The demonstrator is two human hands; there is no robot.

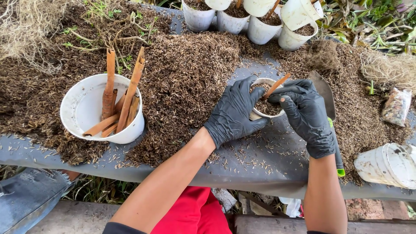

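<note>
— Two gloved hands, one item between them?

— Yes. Left hand (234,112): fingers wrapped round a small white pot (265,113) of husk mix, mid-bench (260,164). Right hand (305,115): fingers pinching a brown stick (276,86) set aslant in the pot.

— Handling?

— Pot judged light, thin-walled, likely to flex; hold low round the wall. Stick stiff, dry, probably brittle; grip near its base.

— Other stock?

— Large white tub (86,112) of sticks, left. Trowel (327,99), right. Filled pots (260,26), far edge.
</note>
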